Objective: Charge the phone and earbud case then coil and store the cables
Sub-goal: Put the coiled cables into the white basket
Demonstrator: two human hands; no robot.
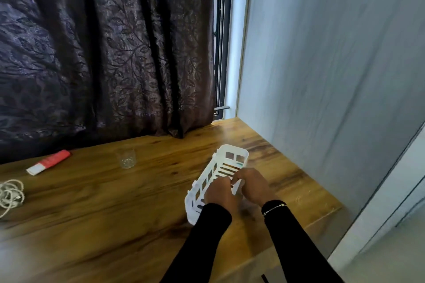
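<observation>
A white slotted plastic basket [232, 156] lies on the wooden table [115, 213] at the right, long side pointing away from me. Both hands are over its near half. My left hand [219, 193] has its fingers curled down into the basket, and my right hand [253, 185] curls over the right rim beside it. What the fingers hold inside is hidden. A loose bundle of white cable [10, 193] lies at the table's far left edge, apart from both hands. No phone or earbud case is in view.
A clear drinking glass [126, 158] stands mid-table near the dark curtain [103, 53]. A red and white tube [48, 162] lies at the back left. A grey wall [322, 76] bounds the table on the right.
</observation>
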